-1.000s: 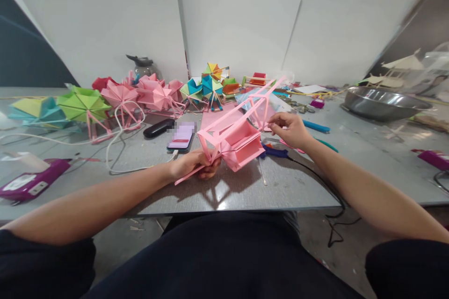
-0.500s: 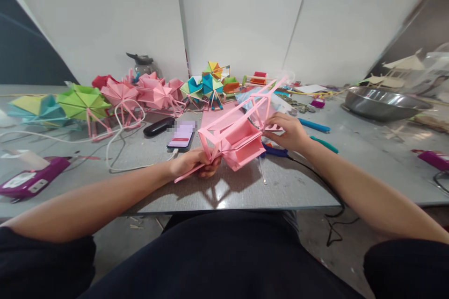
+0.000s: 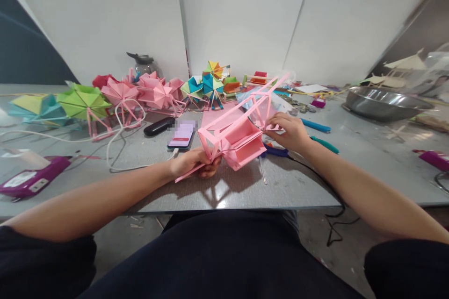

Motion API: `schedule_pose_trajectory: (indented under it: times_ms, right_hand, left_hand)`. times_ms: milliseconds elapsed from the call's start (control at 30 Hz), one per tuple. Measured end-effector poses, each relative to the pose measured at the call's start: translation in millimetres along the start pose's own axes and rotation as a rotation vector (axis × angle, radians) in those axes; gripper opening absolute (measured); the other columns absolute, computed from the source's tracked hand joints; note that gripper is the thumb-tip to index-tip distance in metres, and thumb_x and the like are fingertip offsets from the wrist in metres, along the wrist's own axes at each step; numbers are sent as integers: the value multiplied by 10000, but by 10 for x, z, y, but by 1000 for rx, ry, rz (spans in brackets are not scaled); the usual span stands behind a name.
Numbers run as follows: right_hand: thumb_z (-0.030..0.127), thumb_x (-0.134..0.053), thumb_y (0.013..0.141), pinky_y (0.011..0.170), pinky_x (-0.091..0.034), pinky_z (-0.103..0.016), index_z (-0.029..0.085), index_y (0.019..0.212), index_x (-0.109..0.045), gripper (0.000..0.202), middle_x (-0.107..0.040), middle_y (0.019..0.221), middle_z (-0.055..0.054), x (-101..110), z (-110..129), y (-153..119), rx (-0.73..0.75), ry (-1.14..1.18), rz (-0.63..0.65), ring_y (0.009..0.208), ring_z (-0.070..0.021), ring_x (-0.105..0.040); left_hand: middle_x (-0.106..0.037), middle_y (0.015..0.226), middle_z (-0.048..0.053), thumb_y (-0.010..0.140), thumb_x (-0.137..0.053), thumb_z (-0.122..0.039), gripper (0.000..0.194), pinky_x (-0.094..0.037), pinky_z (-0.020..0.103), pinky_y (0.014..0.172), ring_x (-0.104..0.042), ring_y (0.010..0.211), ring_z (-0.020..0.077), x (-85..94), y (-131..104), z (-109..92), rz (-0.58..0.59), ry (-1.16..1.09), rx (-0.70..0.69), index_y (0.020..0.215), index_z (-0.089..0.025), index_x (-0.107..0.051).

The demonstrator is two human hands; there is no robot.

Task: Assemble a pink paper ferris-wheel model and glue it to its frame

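Note:
A pink paper model [image 3: 238, 138] made of folded boxes on a frame of pink strips is tilted above the grey table [image 3: 280, 187]. My left hand [image 3: 194, 162] grips the frame's lower end near the table's front edge. My right hand [image 3: 289, 131] pinches a small pink paper piece [image 3: 275, 127] against the frame's right side. The frame's far end points up and right toward the white boards.
A phone [image 3: 182, 136] and a black case [image 3: 159, 126] lie left of the model. Several coloured paper models [image 3: 119, 96] stand at the back left, with white cables [image 3: 115, 145]. A metal bowl [image 3: 384, 103] sits at the right, blue tools [image 3: 315, 126] behind my right hand.
My right hand moved down and left with a small pink piece onto the frame's side. My left hand and the model have hardly moved.

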State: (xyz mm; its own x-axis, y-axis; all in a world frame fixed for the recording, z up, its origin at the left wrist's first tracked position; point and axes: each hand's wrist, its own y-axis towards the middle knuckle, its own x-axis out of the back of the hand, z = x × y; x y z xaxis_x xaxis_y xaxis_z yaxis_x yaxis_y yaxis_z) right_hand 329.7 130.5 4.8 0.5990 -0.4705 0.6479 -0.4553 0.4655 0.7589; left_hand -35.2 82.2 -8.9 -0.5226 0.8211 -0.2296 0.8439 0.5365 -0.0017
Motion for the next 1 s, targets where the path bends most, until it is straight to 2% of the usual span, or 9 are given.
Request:
schedule_pose_trajectory:
  times_ms: [333,400,533,667,800,1000]
  right_hand:
    - [515,-717,1008,726,-621,-405,272,938,-736,253,-819,1006,-103,-9,-24,-21,3,-26,-15,856,-259,-763]
    - [493,-726,1011,737,-621,-403,271,953,-735,229,-822,1017,-100,-8,-37,-25,15,-31,-37,860,-256,-766]
    - [443,-758,1001,662,-586,-364,270,941,-730,186,-819,998,-78,-8,-86,-32,10,-61,-72,789,-228,-746]
    - [417,-785,985,639,-567,-340,261,916,-732,179,-811,950,-66,-29,-146,-38,47,-75,-100,791,-222,-744]
    - [386,-778,996,641,-576,-339,261,943,-745,140,-823,992,-69,-45,-156,-44,82,-55,-117,804,-222,-754]
    - [379,-787,992,658,-582,-351,265,964,-750,124,-827,1012,-72,-35,-131,-44,81,-46,-108,842,-239,-770]
  left_hand:
    - [-461,664,-15,793,-672,-263,144,-306,232,489,-379,537,108,46,3,36,-7,-32,15,862,-147,-623]
    - [-509,701,10,793,-665,-274,179,-319,234,495,-428,556,116,71,-2,51,-10,-39,25,900,-134,-634]
    - [-587,780,63,806,-649,-283,229,-370,240,510,-515,629,150,78,-12,47,-30,-61,67,972,-125,-634]
    - [-526,709,31,804,-620,-256,177,-334,224,486,-439,567,127,43,-2,23,-23,-49,70,931,-133,-618]
    - [-455,675,5,806,-591,-226,167,-322,218,492,-363,553,117,25,10,18,-40,-40,66,929,-122,-634]
    - [-438,664,-4,806,-581,-222,149,-313,221,492,-349,543,113,39,9,38,-30,-31,61,910,-127,-629]
